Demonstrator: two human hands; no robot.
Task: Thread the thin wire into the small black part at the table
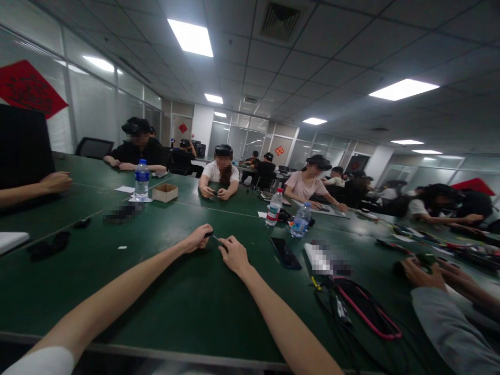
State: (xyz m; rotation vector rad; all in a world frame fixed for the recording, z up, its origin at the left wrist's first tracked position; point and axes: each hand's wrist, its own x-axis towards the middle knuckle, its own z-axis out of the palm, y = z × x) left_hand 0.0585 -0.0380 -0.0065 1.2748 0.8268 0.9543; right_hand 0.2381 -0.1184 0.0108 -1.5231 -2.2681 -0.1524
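Note:
My left hand is closed around a small tool with a black handle and a thin, light metal shaft, perhaps a screwdriver. The shaft points right, toward my other hand. My right hand has its thumb and finger pinched at the far end of that shaft; whether something else small sits between them cannot be made out. Both hands are just above the green table, in the middle of the view. To the right of my right hand lies a dark phone.
Two water bottles, one red-capped and one blue-tinted, stand beyond the phone. A cardboard box and another bottle are at the far left. Cables with a pink loop lie right, near a co-worker's hands. Other people sit opposite.

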